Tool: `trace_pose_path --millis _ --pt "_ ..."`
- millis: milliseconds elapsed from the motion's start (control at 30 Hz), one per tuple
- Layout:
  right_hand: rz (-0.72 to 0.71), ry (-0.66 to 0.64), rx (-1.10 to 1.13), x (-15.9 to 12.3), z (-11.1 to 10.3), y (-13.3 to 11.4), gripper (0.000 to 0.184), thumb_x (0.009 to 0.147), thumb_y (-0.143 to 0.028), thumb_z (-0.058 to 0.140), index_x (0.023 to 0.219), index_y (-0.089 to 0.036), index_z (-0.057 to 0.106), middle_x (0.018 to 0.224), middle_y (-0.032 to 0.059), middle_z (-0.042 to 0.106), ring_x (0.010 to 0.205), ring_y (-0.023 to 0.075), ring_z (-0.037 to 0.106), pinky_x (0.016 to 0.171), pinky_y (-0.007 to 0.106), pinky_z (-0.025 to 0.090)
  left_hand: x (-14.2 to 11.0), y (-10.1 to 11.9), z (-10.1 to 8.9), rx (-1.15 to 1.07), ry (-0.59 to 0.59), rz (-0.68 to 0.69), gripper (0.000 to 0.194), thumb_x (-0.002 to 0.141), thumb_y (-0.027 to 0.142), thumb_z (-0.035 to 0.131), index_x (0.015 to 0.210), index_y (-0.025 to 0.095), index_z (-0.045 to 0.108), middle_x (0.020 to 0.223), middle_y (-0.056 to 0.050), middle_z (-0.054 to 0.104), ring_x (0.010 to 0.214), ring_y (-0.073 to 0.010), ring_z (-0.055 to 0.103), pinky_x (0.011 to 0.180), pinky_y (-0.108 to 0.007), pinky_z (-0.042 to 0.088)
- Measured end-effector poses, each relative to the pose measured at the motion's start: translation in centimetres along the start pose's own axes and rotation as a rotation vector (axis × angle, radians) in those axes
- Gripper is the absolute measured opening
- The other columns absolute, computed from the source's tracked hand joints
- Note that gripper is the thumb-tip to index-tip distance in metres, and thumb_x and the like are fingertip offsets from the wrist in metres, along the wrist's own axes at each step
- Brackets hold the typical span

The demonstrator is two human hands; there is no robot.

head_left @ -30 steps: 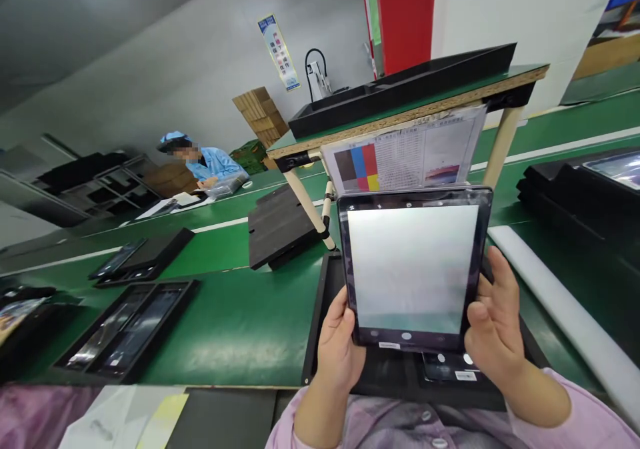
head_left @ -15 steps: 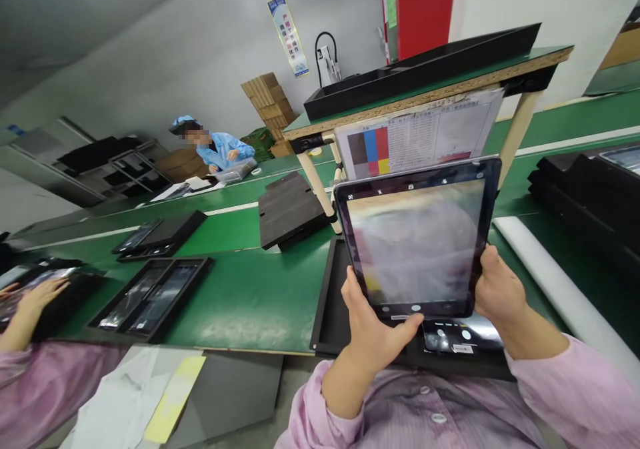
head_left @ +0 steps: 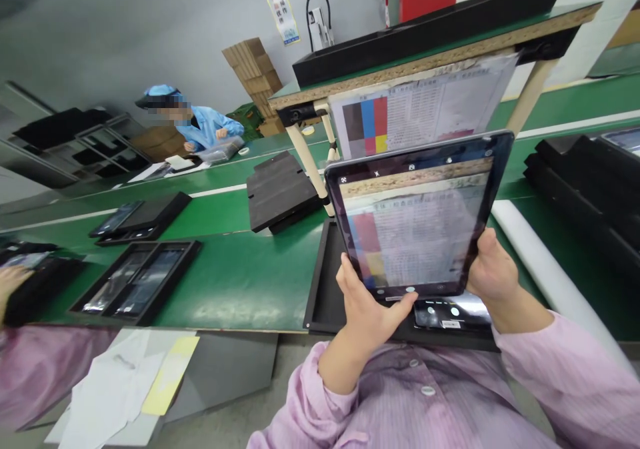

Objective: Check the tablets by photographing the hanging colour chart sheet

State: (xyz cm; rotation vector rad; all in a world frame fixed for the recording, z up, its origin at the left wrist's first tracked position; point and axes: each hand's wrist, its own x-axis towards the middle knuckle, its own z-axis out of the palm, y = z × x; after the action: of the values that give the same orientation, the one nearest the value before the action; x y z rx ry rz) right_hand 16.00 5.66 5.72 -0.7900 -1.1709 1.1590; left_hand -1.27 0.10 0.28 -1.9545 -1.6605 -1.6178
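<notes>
A tablet (head_left: 415, 222) is held up between both hands, its lit screen showing a camera picture of the chart. My left hand (head_left: 370, 312) grips its lower left corner, thumb at the bottom edge near the round shutter button. On the lower right side, my right hand (head_left: 493, 269) is closed around the edge. Behind the tablet, a printed chart (head_left: 420, 112) with colour blocks and text hangs under the shelf. Below lies a black tray (head_left: 320, 302) with a second tablet (head_left: 453, 313) in it, partly hidden by the raised one.
A green-topped shelf (head_left: 440, 42) stands over the bench. To the left are a black two-slot tray (head_left: 137, 282) and black foam blocks (head_left: 283, 192). On the right, a white foam roll (head_left: 555, 275) lies beside stacked black trays (head_left: 585, 202). Two co-workers are at the left.
The tablet's picture has turned from a blur to a clearer view of the chart. My view has shifted slightly, and both hands keep their hold on the tablet.
</notes>
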Motion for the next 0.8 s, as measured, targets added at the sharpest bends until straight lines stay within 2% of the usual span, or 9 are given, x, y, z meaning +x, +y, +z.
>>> trace_pose_path --millis 233,433,567,800 --pt "0.01 0.017 -0.018 -0.5 0.0 0.6 0.068 0.077 -0.084 0.053 0.098 -0.021 0.067 0.103 0.0134 0.072 0.122 0.0326 0.058 0.099 0.051 0.05 -0.9 -0.2 0.1 -0.038 0.001 -0.033 0.121 0.07 0.061 0.077 0.157 0.016 0.005 0.137 -0.022 0.038 0.124 -0.0379 0.046 0.103 -0.056 0.04" --pt "0.014 0.029 -0.049 -0.9 0.0 0.8 0.071 0.079 -0.084 0.05 0.104 -0.019 0.067 0.114 0.0156 0.068 0.127 0.0336 0.054 0.099 0.052 0.05 -1.2 -0.4 -0.1 -0.008 -0.041 -0.026 0.124 0.069 0.065 0.075 0.156 0.016 0.001 0.139 -0.024 0.036 0.126 -0.0395 0.044 0.104 -0.059 0.039" --pt "0.003 0.038 -0.076 -1.0 0.1 0.6 0.073 0.078 -0.085 0.049 0.103 -0.019 0.069 0.12 0.0147 0.066 0.129 0.034 0.052 0.099 0.05 0.051 -1.4 -0.4 -0.1 -0.004 0.002 -0.055 0.118 0.07 0.065 0.075 0.154 0.016 0.008 0.136 -0.023 0.039 0.126 -0.0392 0.045 0.105 -0.061 0.039" --pt "0.016 0.048 -0.089 -1.2 -0.5 1.3 0.072 0.076 -0.088 0.049 0.103 -0.025 0.069 0.112 0.0088 0.07 0.126 0.0318 0.055 0.1 0.051 0.051 -1.8 -0.6 -0.2 -0.06 -0.026 -0.174 0.133 0.056 0.078 0.077 0.154 0.015 0.011 0.136 -0.023 0.037 0.133 -0.0434 0.039 0.107 -0.065 0.036"
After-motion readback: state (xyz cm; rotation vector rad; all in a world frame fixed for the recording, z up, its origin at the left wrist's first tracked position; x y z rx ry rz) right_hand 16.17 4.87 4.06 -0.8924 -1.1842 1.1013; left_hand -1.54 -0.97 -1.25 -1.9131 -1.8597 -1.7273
